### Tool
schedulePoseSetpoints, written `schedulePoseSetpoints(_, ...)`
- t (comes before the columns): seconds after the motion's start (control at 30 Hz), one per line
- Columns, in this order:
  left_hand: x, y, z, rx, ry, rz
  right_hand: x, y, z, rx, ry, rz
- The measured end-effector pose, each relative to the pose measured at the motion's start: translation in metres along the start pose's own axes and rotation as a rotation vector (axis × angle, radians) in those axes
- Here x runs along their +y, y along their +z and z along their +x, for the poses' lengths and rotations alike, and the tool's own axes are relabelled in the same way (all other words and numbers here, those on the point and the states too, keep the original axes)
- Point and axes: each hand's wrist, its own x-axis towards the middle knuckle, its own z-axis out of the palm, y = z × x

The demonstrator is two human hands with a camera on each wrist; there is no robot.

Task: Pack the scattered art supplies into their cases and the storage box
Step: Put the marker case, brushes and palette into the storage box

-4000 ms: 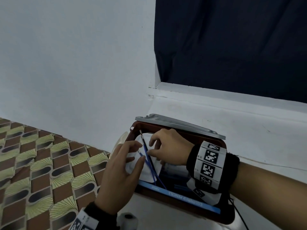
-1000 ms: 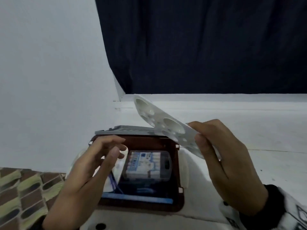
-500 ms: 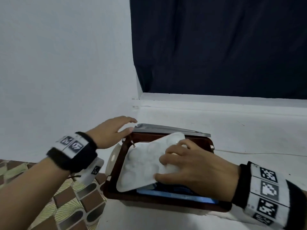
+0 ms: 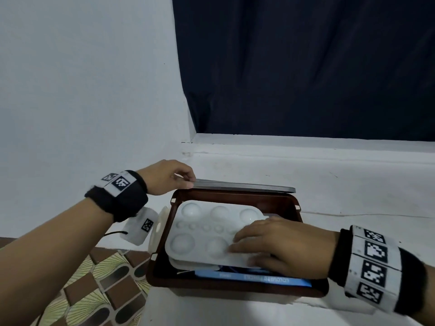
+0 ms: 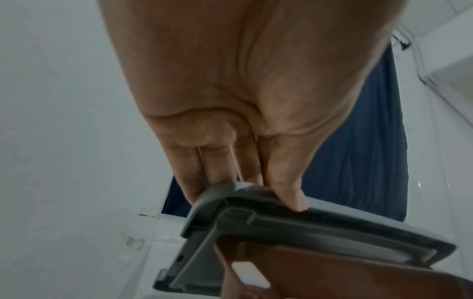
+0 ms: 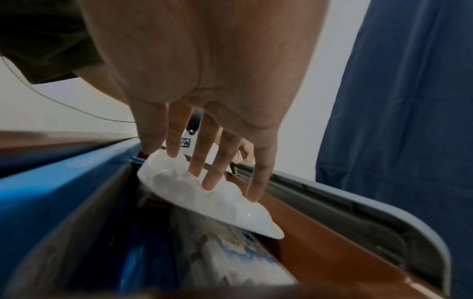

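Fingers (image 6: pixel 208 178) of the right hand (image 4: pixel 280 248) lie straight and spread, pressing down on the white palette (image 4: pixel 207 234), which rests directly under them inside the brown storage box (image 4: pixel 235 284). The left hand (image 4: pixel 164 177) pinches a corner of the grey lid (image 5: pixel 256 206), thumb against 4 fingers.

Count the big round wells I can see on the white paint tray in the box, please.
5 on the paint tray: three along the far edge, two along the near edge. The right hand covers part, so another may be hidden.
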Motion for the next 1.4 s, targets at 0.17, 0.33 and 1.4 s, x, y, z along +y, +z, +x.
schedulePoseSetpoints(0.17, 0.018, -0.002, -0.048, 0.145, 0.102, -0.019, -0.008, -0.022, -0.019, 0.308, 0.139, -0.024)
schedulePoseSetpoints(0.33, 0.039, 0.024, -0.114, 0.248, 0.223, 0.05, -0.009, -0.028, -0.04, 0.669, 0.307, 0.052)
schedulePoseSetpoints(1.4, 0.042, 0.135, -0.137, 0.607, -0.325, -1.421, 0.001, 0.066, -0.051, 0.64, 0.639, 0.859)
